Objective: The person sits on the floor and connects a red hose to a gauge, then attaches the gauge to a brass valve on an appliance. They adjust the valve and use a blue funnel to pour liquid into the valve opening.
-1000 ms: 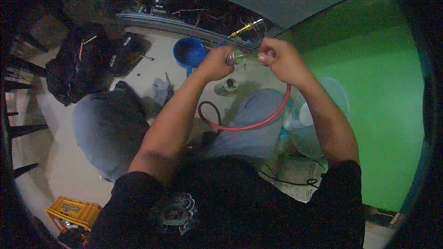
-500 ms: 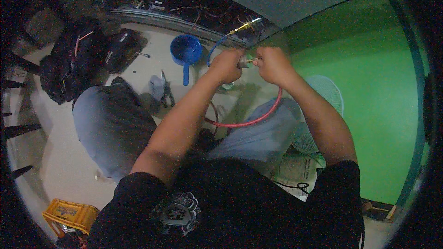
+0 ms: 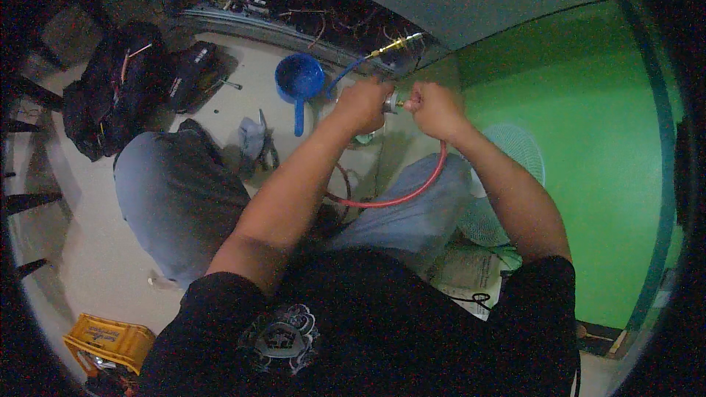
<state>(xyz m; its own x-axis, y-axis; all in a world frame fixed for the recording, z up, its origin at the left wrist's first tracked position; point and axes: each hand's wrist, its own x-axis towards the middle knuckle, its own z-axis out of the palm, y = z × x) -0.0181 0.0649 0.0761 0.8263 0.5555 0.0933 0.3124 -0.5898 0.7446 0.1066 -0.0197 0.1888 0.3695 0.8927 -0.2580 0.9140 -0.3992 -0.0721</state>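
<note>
My left hand (image 3: 362, 109) is closed round a small silvery, round-ended piece (image 3: 390, 102), most of which the fingers hide. Close beside it, my right hand (image 3: 440, 110) pinches a brass fitting (image 3: 402, 103) that meets the end of that piece; whether the two are joined I cannot tell. From under my right hand a red hose (image 3: 397, 199) loops down and back to the left. A blue hose (image 3: 350, 68) runs from behind my left hand up to a brass connector (image 3: 390, 46) at the dark appliance.
A blue dipper (image 3: 299, 79) stands on the floor left of my hands, with pliers and a grey cloth (image 3: 252, 138) below it. Black bags (image 3: 121, 95) lie far left. Ahead is an open dark appliance base (image 3: 265, 11). A white fan (image 3: 511, 162) and green wall flank my right arm.
Both hands have stayed together and sit slightly lower, with the whole view shifted a little. My right hand has turned slightly at the brass fitting.
</note>
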